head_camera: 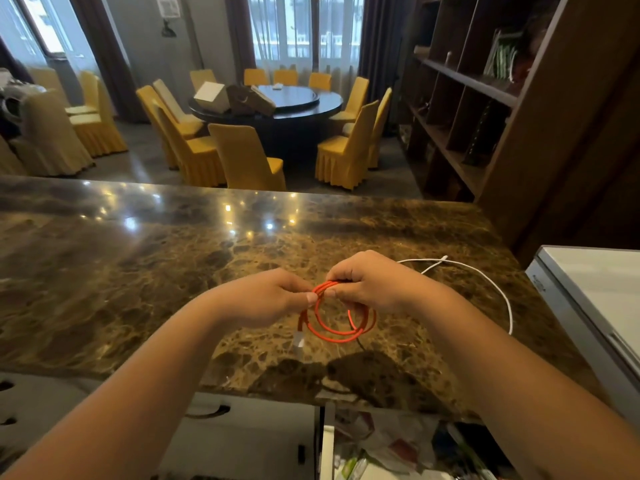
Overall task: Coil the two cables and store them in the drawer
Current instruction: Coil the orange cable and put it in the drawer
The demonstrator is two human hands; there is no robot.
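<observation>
Both forearms reached in from the near edge, and just below them the drawer (398, 445) stood open, cluttered with packets and papers. Out over the marble worktop (138, 271) the two hands met. Left hand (266, 299) pinched the top of the orange cable (341, 327), thumb and fingertips closed on the strands. Right hand (374, 289), almost touching the left, had its fingers curled round the same bundle. Below both hands the orange loops hung in a neat ring, several turns deep, with a pale plug end dangling under the left thumb.

Beyond the right hand, on its outer side, the white cable (491, 285) lay loose on the worktop in one wide arc, untouched and uncoiled.

So the step in hand looked like finishing the first coil, with only the plug tail left to tidy. The next move probably called for securing that tail without letting the turns spring apart, then lowering the bundle back towards the body into the drawer. After that, the white one wanted the same treatment.
</observation>
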